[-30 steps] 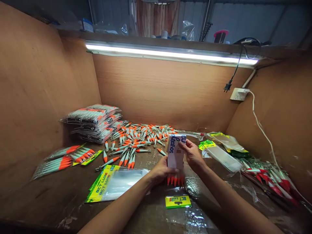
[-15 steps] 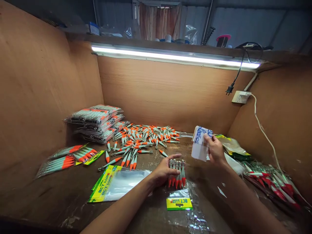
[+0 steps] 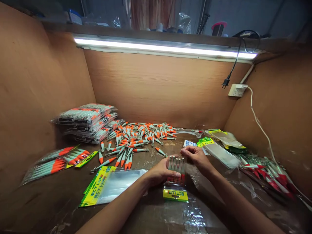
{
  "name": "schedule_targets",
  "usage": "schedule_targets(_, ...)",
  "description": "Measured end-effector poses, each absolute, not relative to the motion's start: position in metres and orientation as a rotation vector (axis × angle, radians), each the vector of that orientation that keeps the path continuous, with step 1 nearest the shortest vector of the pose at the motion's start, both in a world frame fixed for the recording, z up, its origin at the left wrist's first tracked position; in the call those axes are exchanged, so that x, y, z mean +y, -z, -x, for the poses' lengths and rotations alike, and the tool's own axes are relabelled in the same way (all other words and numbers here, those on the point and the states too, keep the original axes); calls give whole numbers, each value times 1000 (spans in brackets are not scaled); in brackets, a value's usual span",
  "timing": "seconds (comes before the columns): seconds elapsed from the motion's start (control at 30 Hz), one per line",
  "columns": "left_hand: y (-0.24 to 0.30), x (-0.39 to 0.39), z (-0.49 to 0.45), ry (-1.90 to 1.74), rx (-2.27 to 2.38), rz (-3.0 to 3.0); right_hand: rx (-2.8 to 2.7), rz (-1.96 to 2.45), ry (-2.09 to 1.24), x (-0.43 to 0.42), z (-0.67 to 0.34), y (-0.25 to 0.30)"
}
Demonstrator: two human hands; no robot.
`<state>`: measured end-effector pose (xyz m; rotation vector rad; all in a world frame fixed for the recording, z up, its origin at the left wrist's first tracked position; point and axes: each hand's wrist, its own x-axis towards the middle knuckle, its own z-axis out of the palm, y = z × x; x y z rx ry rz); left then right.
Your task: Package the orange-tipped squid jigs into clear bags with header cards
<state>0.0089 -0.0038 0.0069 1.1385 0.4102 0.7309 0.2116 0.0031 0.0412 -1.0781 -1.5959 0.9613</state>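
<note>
My left hand (image 3: 159,172) is closed around a row of several squid lures (image 3: 175,164), their hooked ends up and red tips down. Just below them is a clear bag with a yellow BCT LURE header (image 3: 175,194); I cannot tell how far the lures sit inside it. My right hand (image 3: 196,159) pinches at the upper right of the row, by the hooks. What its fingertips hold is too small to make out. Behind that hand lies a white card with blue writing (image 3: 189,143), partly covered.
Loose orange-tipped lures (image 3: 138,136) are heaped at the back. Packed lures (image 3: 85,122) are stacked at left, near filled bags (image 3: 51,165). Flat BCT LURE bags (image 3: 119,183) lie beside my left forearm, more bags (image 3: 223,154) at right. Red-tipped lures (image 3: 268,172) lie far right.
My right hand has let go of the white card, now on the table, and come down to the lures' hooked ends. The left hand still holds the lures. The view has shifted slightly.
</note>
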Motion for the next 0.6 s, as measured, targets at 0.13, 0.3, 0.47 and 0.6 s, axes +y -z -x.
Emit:
schedule_targets(0.13, -8, -7, -9, -689, 489, -1215, -1556, 1146, -861, 1, -219, -41)
schedule_targets(0.3, -7, -6, -9, -704, 566, -1286, -1603, 1181, -836, 4, -224, -36)
schedule_targets(0.47, -6, -5, -9, -753, 660, -1305, -1592, 1214, -644, -1, -229, -41)
schedule_targets(0.6, -5, -2, -10, -841, 686, -1264, -1869, 1138, -335, -8, -232, -48)
